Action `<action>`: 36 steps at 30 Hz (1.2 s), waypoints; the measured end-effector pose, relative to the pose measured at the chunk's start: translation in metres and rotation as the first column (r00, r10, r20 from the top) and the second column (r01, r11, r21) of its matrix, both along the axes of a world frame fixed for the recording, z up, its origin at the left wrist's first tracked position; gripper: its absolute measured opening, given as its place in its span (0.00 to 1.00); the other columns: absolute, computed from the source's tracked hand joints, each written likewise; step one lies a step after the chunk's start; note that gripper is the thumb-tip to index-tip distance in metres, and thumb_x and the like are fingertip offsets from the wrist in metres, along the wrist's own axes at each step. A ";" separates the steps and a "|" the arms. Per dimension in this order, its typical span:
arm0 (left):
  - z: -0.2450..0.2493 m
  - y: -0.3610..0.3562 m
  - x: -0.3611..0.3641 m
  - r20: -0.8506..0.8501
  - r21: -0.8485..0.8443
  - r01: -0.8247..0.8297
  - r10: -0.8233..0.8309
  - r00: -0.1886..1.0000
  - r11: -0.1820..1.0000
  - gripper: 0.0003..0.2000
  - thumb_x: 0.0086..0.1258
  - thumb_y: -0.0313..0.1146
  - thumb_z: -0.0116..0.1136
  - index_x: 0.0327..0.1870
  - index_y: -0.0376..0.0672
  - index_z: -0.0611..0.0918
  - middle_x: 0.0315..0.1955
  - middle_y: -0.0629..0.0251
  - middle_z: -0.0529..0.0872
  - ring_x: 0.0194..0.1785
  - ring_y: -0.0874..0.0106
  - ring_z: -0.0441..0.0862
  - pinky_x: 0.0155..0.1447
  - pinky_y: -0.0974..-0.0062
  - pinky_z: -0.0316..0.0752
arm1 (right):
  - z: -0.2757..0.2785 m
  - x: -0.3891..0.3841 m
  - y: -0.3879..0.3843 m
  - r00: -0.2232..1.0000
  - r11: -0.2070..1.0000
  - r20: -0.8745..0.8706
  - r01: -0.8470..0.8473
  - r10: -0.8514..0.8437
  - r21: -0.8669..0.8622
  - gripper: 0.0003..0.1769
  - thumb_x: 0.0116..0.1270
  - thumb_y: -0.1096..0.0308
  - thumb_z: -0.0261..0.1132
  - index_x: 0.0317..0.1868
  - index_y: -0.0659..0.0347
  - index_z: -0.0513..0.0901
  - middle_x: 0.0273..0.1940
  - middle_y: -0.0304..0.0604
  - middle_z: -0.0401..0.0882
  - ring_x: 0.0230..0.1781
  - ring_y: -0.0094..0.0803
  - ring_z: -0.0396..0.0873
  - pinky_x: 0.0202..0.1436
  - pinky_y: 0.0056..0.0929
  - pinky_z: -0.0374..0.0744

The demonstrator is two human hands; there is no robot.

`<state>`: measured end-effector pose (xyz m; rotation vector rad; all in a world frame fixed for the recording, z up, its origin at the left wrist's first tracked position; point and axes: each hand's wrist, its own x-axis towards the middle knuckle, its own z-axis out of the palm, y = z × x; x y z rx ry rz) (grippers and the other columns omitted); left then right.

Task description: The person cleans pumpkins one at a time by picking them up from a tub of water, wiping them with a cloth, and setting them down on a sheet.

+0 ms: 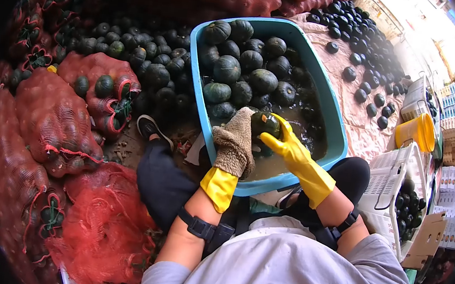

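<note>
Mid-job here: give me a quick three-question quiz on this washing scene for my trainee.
1. True or false: the blue tub holds water.
2. Which hand wears the brown mitt? A: left hand. B: right hand.
3. Fill in: the right hand grips a dark green ____.
Key: 1 true; 2 A; 3 squash.

Produce packing yard: squash piles (137,51), net sacks (54,120) (red), crates (387,185).
</note>
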<state>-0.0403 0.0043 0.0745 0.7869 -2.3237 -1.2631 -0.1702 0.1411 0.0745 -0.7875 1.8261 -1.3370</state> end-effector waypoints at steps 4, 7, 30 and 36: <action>-0.008 0.003 0.004 0.017 -0.259 -0.015 0.020 1.000 0.966 0.32 0.55 0.23 0.79 0.65 0.47 0.82 0.57 0.59 0.91 0.63 0.58 0.90 0.67 0.62 0.83 | -0.032 -0.004 -0.005 0.996 0.987 0.006 0.092 -0.092 -0.130 0.46 0.65 0.63 0.87 0.80 0.57 0.74 0.69 0.45 0.82 0.68 0.34 0.80 0.75 0.37 0.79; 0.002 -0.001 0.001 -0.079 0.068 0.045 -0.040 0.996 0.997 0.31 0.57 0.26 0.80 0.64 0.47 0.82 0.55 0.58 0.92 0.63 0.55 0.89 0.68 0.60 0.82 | -0.035 -0.004 -0.004 0.992 0.976 0.031 0.128 -0.125 -0.174 0.44 0.65 0.65 0.87 0.78 0.56 0.75 0.66 0.44 0.84 0.65 0.33 0.83 0.72 0.35 0.82; -0.019 0.005 -0.005 -0.206 -0.035 -0.195 0.183 0.961 0.980 0.10 0.72 0.36 0.70 0.47 0.40 0.87 0.37 0.57 0.94 0.41 0.56 0.94 0.44 0.58 0.84 | 0.008 -0.020 -0.036 0.856 0.912 0.493 0.064 0.159 -0.405 0.33 0.81 0.46 0.63 0.79 0.53 0.74 0.76 0.41 0.79 0.74 0.37 0.76 0.78 0.46 0.73; 0.009 0.032 0.049 -0.408 0.033 -0.294 0.281 0.869 0.955 0.09 0.72 0.36 0.69 0.46 0.41 0.87 0.38 0.57 0.93 0.42 0.55 0.93 0.45 0.56 0.83 | 0.092 0.023 -0.098 0.910 0.906 0.323 -0.114 0.260 -0.409 0.24 0.76 0.57 0.71 0.65 0.60 0.83 0.61 0.50 0.86 0.61 0.46 0.82 0.61 0.44 0.87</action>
